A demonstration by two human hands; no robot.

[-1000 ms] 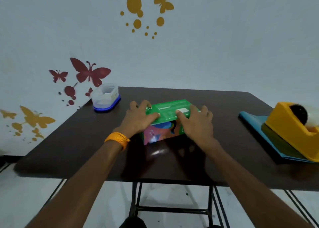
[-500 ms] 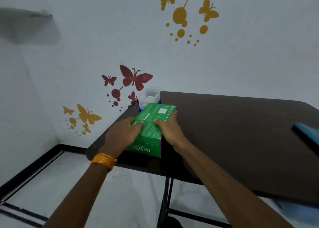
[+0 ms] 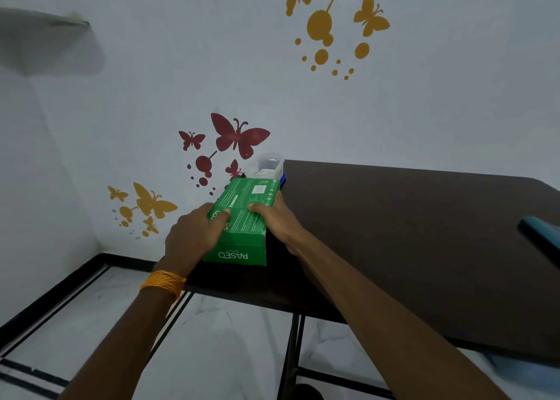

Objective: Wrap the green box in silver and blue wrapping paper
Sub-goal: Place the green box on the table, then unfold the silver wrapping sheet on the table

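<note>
The green box [image 3: 242,221] sits at the left end of the dark brown table [image 3: 409,233], its short end marked PASEO facing me. My left hand [image 3: 194,236] grips its left side, thumb lying on the top face. My right hand [image 3: 277,218] grips the right side, thumb also on top. An orange band circles my left wrist. No wrapping paper is in view.
A clear plastic container [image 3: 270,165] with a blue base stands just behind the box at the table's far left corner. The tip of a teal object [image 3: 542,236] shows at the right edge. The wall with butterfly stickers is close behind; white floor lies below.
The box went from the table's middle to its left end and was turned so a short end faces me. My view swung left; the yellow tape dispenser left the frame.
</note>
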